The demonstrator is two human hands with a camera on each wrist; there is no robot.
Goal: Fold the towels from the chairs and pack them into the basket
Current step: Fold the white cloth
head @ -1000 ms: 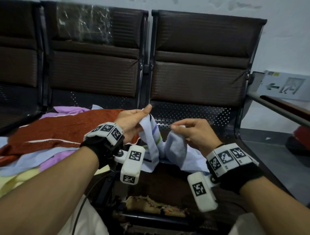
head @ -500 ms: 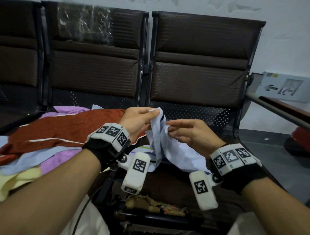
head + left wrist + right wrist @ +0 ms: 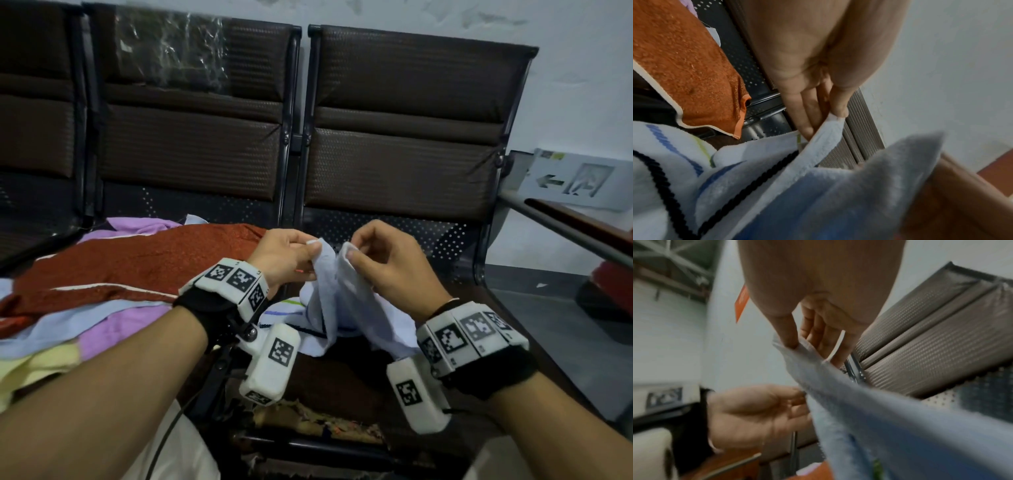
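A light blue-white towel [image 3: 337, 308] with coloured stripes hangs between my hands above the right chair's seat [image 3: 346, 380]. My left hand [image 3: 313, 248] pinches one top corner between thumb and fingers. Just to the right, my right hand [image 3: 349, 253] pinches another corner of the same towel. In the left wrist view the left hand's thumb and fingertips [image 3: 838, 112] close on the towel's white edge [image 3: 824, 138]. The right wrist view has the right hand's fingertips [image 3: 791, 342] holding the grey-blue cloth [image 3: 849, 402], with my left hand [image 3: 756, 410] below. No basket is in view.
On the left chair lies a heap of towels: a rust-red one [image 3: 137, 267] on top, purple [image 3: 137, 229], pale blue and yellow [image 3: 34, 366] beneath. Brown chair backs [image 3: 404, 137] stand behind. An armrest rail [image 3: 565, 228] and a sign [image 3: 579, 181] are at the right.
Both hands have shifted their grip along the towel and come closer together, now pinching its top corners side by side. The towel hangs more gathered below them.
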